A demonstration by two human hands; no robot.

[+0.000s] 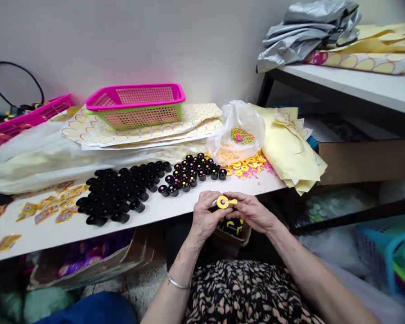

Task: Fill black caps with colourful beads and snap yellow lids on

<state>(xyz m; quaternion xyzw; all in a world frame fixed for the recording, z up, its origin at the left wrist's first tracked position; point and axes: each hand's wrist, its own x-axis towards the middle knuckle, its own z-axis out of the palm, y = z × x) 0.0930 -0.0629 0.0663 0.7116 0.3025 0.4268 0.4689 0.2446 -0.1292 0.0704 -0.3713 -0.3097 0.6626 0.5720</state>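
Observation:
Between my two hands, above my lap, is a yellow ring-shaped plastic piece (222, 202) with a short tab and a pink centre. My left hand (205, 213) pinches the round end. The fingers of my right hand (254, 213) are closed at the tab end. What lies under the yellow piece is hidden by my fingers. Below the hands, a cardboard box (230, 237) holds black and yellow pieces. On the table, black cups with coloured beads in them (184, 183) stand in a group, and more black cups (116, 193) stand to their left.
A clear bag (219, 150) of coloured beads sits behind loose yellow rings (245, 167) and pink bits. Pink and green baskets (135, 105) rest on patterned sheets. Small yellow packets (49, 208) lie at the left. A white shelf (364, 83) stands at the right.

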